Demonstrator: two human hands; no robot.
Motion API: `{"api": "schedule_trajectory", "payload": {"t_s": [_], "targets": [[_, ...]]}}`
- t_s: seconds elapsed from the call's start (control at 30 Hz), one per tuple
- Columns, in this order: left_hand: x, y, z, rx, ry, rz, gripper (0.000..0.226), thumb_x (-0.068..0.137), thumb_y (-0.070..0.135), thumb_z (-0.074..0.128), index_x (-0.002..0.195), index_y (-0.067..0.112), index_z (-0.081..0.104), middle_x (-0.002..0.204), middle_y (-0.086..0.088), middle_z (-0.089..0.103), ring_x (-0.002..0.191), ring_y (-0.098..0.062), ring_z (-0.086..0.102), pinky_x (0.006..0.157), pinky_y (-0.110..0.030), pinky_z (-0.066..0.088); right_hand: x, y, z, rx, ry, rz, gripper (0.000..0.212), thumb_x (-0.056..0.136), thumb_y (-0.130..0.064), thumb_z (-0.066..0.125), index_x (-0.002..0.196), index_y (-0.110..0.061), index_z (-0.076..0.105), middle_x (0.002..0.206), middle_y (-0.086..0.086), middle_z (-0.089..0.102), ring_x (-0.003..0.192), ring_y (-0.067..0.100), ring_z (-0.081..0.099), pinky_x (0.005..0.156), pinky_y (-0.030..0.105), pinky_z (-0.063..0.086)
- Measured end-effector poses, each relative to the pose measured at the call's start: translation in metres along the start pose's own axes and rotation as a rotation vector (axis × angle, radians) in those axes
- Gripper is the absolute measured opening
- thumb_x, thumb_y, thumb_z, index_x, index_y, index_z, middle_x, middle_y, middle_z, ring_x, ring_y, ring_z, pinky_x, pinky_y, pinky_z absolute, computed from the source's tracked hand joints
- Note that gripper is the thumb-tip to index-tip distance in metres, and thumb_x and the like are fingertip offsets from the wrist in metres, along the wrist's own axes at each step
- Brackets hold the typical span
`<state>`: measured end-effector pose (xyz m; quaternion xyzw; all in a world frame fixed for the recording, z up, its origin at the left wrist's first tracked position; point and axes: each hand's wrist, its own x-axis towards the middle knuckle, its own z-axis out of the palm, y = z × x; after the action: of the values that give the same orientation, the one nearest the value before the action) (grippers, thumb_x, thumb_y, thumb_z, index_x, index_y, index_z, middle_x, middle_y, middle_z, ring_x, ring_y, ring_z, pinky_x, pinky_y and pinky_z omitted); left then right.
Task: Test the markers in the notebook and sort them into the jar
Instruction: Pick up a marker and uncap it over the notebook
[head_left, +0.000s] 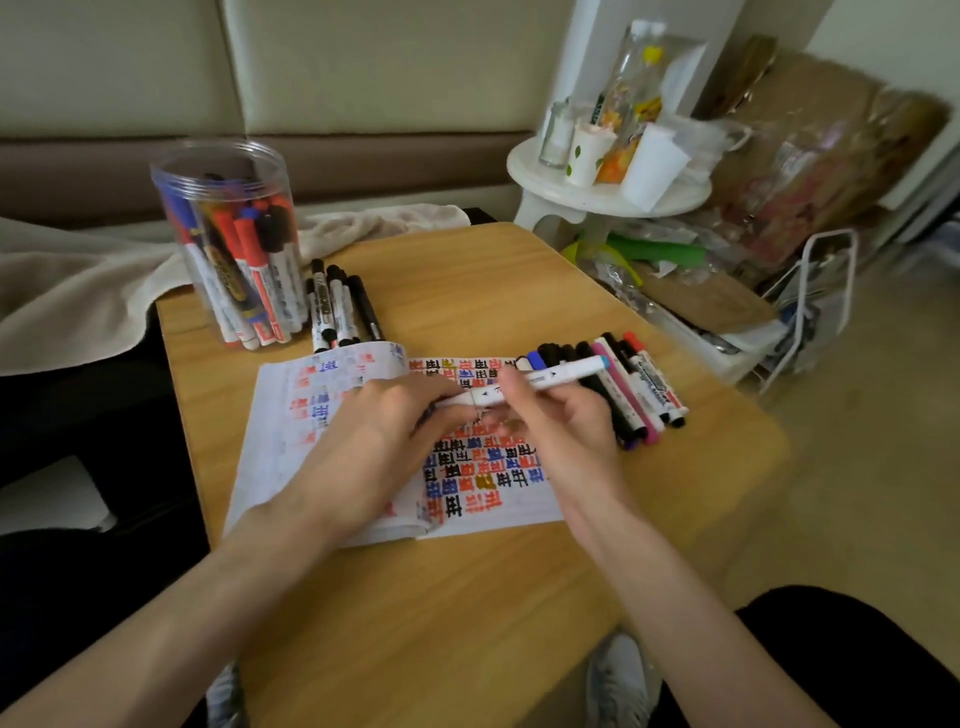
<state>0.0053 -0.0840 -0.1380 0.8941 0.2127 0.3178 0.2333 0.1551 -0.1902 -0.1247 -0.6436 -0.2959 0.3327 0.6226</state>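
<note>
Both hands were on one white marker (550, 378), held level just above the open notebook (306, 415).

- The right hand (563, 423) pinched the barrel mid-length, thumb on top and fingers curled under. The pale blue end stuck out to the right.
- The left hand (384, 431) was curled round the other end and hid it. I couldn't tell if a cap was on or off there. My read is an uncapping grip: one hand steadies, the other pulls.
- I held it over the page so the tip could drop straight onto paper. The right page was already packed with red, blue and black test marks, and free space was mostly at the lower edge.

The jar (228, 171) stood at the far left corner of the table (467, 597), open-topped and roughly half full of red, blue and black markers standing on end. That's within left-hand reach and clear of the writing area.

A small pile of black markers (337, 306) lay just beside the jar, touching the notebook's top edge. The row of mixed markers (639, 389) lay against the notebook's right side, close to the right hand. I took that row as the untested queue.

Risk: an elbow or the notebook nudging that row off the table edge.
</note>
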Motion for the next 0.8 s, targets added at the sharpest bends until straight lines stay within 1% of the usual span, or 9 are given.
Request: {"api": "schedule_trajectory", "payload": {"t_s": [0.1, 0.13, 0.23, 0.33, 0.4, 0.5, 0.67, 0.73, 0.8], "targets": [[0.0, 0.0, 0.006, 0.085, -0.03, 0.037, 0.027, 0.104, 0.04, 0.047, 0.102, 0.02, 0.065, 0.088, 0.008, 0.066, 0.071, -0.013, 0.06, 0.064, -0.034, 0.05, -0.004, -0.002, -0.009, 0.038, 0.018, -0.005, 0.027, 0.094, -0.028, 0.074, 0.102, -0.003, 0.077, 0.088, 0.013, 0.079, 0.085, 0.025, 0.077, 0.083, 0.032, 0.063], [0.0, 0.0, 0.007, 0.089, -0.034, 0.045, 0.024, 0.105, 0.037, 0.048, 0.102, 0.02, 0.064, 0.088, 0.008, 0.064, 0.07, -0.014, 0.059, 0.063, -0.033, 0.049, -0.005, -0.002, -0.01, 0.045, 0.026, -0.009, 0.026, 0.095, -0.027, 0.074, 0.101, -0.003, 0.078, 0.087, 0.013, 0.079, 0.084, 0.025, 0.077, 0.082, 0.031, 0.063], [0.001, 0.003, 0.008, 0.034, -0.048, 0.034, 0.019, 0.105, 0.034, 0.051, 0.096, 0.023, 0.062, 0.079, 0.013, 0.06, 0.066, -0.01, 0.056, 0.06, -0.02, 0.041, -0.009, 0.001, -0.012, 0.052, 0.027, -0.034, 0.026, 0.096, -0.027, 0.072, 0.101, -0.002, 0.078, 0.088, 0.015, 0.079, 0.084, 0.025, 0.076, 0.083, 0.031, 0.063], [0.0, 0.005, 0.009, -0.018, -0.083, 0.016, 0.025, 0.104, 0.039, 0.049, 0.088, 0.024, 0.059, 0.074, 0.012, 0.059, 0.066, -0.011, 0.055, 0.06, -0.021, 0.041, -0.011, 0.003, -0.014, 0.054, 0.022, -0.028, 0.027, 0.097, -0.028, 0.071, 0.102, -0.002, 0.078, 0.089, 0.014, 0.079, 0.087, 0.025, 0.077, 0.083, 0.03, 0.062], [-0.001, 0.005, 0.011, 0.009, -0.08, 0.036, 0.029, 0.104, 0.042, 0.047, 0.091, 0.02, 0.063, 0.078, 0.011, 0.062, 0.066, -0.011, 0.056, 0.06, -0.023, 0.043, -0.013, 0.003, -0.015, 0.06, 0.038, 0.008, 0.027, 0.096, -0.029, 0.072, 0.1, -0.004, 0.079, 0.088, 0.013, 0.079, 0.086, 0.024, 0.077, 0.082, 0.028, 0.062], [-0.003, 0.007, 0.014, 0.073, -0.001, 0.073, 0.03, 0.102, 0.044, 0.052, 0.101, 0.018, 0.068, 0.082, 0.011, 0.064, 0.066, -0.01, 0.058, 0.061, -0.028, 0.049, -0.014, -0.001, -0.016, 0.111, 0.066, 0.068, 0.026, 0.094, -0.029, 0.075, 0.095, -0.004, 0.08, 0.086, 0.016, 0.079, 0.081, 0.025, 0.077, 0.077, 0.028, 0.062], [-0.004, 0.016, 0.014, 0.146, 0.038, 0.105, 0.037, 0.102, 0.042, 0.048, 0.109, 0.013, 0.07, 0.092, 0.001, 0.069, 0.073, -0.023, 0.065, 0.062, -0.044, 0.056, -0.015, -0.005, -0.015, 0.158, 0.09, 0.105, 0.028, 0.094, -0.029, 0.076, 0.097, -0.001, 0.079, 0.087, 0.016, 0.079, 0.081, 0.025, 0.078, 0.074, 0.026, 0.062], [-0.003, 0.017, 0.013, 0.13, 0.041, 0.107, 0.039, 0.102, 0.044, 0.047, 0.108, 0.013, 0.07, 0.09, 0.001, 0.07, 0.071, -0.022, 0.066, 0.061, -0.043, 0.056, -0.015, -0.004, -0.016, 0.161, 0.086, 0.103, 0.028, 0.094, -0.029, 0.075, 0.098, -0.002, 0.08, 0.087, 0.016, 0.079, 0.08, 0.024, 0.078, 0.074, 0.026, 0.062], [-0.001, 0.015, 0.012, 0.059, 0.021, 0.073, 0.036, 0.1, 0.044, 0.052, 0.106, 0.016, 0.072, 0.085, 0.006, 0.071, 0.066, -0.013, 0.063, 0.06, -0.034, 0.054, -0.014, -0.003, -0.018, 0.152, 0.078, 0.083, 0.026, 0.095, -0.028, 0.075, 0.097, -0.003, 0.08, 0.086, 0.016, 0.079, 0.078, 0.023, 0.076, 0.077, 0.027, 0.062]]}}
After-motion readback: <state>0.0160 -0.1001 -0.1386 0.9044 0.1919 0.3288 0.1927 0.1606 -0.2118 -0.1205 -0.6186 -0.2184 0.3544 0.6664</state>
